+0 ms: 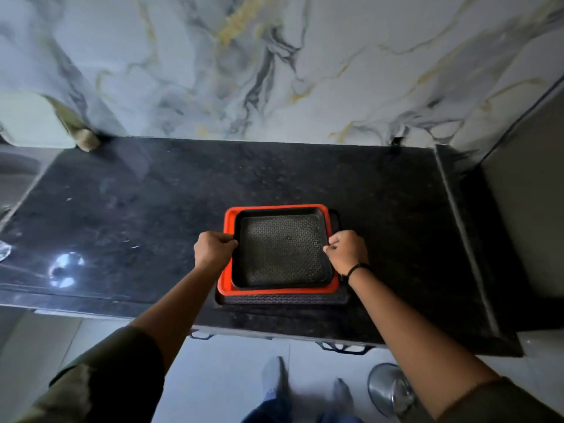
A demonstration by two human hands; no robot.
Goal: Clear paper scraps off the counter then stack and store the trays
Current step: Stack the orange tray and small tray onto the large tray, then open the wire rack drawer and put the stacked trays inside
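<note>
Three trays are stacked near the front edge of the dark counter [152,209]. A small black tray [282,250] with a patterned floor lies on top, inside an orange tray [227,224]. Under both lies a larger black tray [283,299], of which only the front rim and right corner show. My left hand [213,248] grips the left rim of the top black tray. My right hand [346,250], with a dark band at the wrist, grips its right rim. I see no paper scraps on the counter.
A marble wall [274,71] rises behind the counter. A sink [15,175] lies at the far left with a pale object [33,120] above it. A grey panel [531,209] bounds the right side. A steel bin lid [390,389] sits on the floor beside my feet.
</note>
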